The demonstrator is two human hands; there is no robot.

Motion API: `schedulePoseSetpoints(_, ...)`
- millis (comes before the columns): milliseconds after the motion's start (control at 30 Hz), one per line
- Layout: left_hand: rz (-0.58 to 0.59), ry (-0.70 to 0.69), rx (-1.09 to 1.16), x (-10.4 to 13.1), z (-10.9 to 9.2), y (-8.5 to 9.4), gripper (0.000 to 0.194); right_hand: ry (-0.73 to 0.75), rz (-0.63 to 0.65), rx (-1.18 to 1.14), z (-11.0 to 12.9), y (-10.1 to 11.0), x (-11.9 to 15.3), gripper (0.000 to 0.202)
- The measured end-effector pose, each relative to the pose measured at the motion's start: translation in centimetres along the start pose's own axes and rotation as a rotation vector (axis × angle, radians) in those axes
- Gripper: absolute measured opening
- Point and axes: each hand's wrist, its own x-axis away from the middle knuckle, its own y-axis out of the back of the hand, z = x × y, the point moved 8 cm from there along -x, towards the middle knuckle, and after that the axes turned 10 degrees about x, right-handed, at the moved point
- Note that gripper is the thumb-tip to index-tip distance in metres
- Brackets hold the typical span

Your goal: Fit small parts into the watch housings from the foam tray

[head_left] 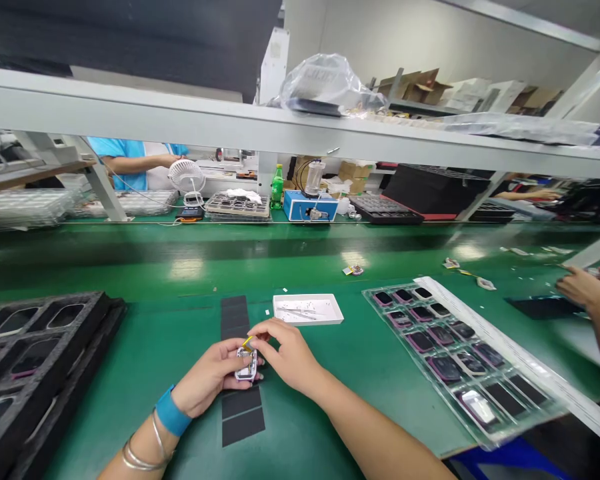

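My left hand (205,373), with a blue band and silver bangles at the wrist, is closed around a small silver smartwatch case (246,371) with its inside facing up. Over the top edge of the case, my right hand (290,357) pinches a small yellow strip (247,343). Whether that strip is fixed to the case cannot be made out. Under both hands lies a row of black rectangular pads (244,430) on the green mat. A shallow white tray (333,319) with tweezers and tiny parts sits just beyond my right hand.
To the right lies a clear plastic tray (420,377) of watch parts. A black foam tray (93,340) stands at left. Small assemblies (353,270) lie on the green bench. A co-worker's hands (583,287) are at far right; another person (140,163) sits across, behind a shelf beam (180,117).
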Motion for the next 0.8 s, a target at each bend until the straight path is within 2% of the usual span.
schedulePoseSetpoints(67,-0.038,-0.004,0.031,-0.2,-0.1,0.6,0.030,-0.021,-0.052,0.011,-0.5,-0.3,0.0,0.013)
schedulePoseSetpoints(133,-0.130,-0.046,0.084,-0.5,-0.7,1.8,0.027,-0.077,-0.075,0.083,-1.5,-1.0,0.3,0.021)
schedulePoseSetpoints(200,-0.245,-0.114,0.160,-0.5,-1.4,3.4,0.023,-0.096,-0.002,0.243,-2.3,-2.5,0.5,0.029)
schedulePoseSetpoints(300,-0.351,-0.171,0.263,-0.4,-2.1,5.2,0.021,0.022,0.174,0.474,-2.7,-5.1,0.9,0.035)
schedulePoseSetpoints(400,-0.368,-0.182,0.285,-0.4,-2.2,5.5,0.018,0.111,0.212,0.500,-2.8,-6.0,0.7,0.034)
schedulePoseSetpoints(600,-0.366,-0.260,0.310,-0.6,-2.7,5.3,0.017,0.034,0.084,0.435,-3.4,-4.8,-1.0,0.014)
schedulePoseSetpoints(800,-0.371,-0.283,0.346,-0.8,-2.8,5.5,0.018,0.029,0.043,0.482,-3.4,-5.1,-1.2,0.010)
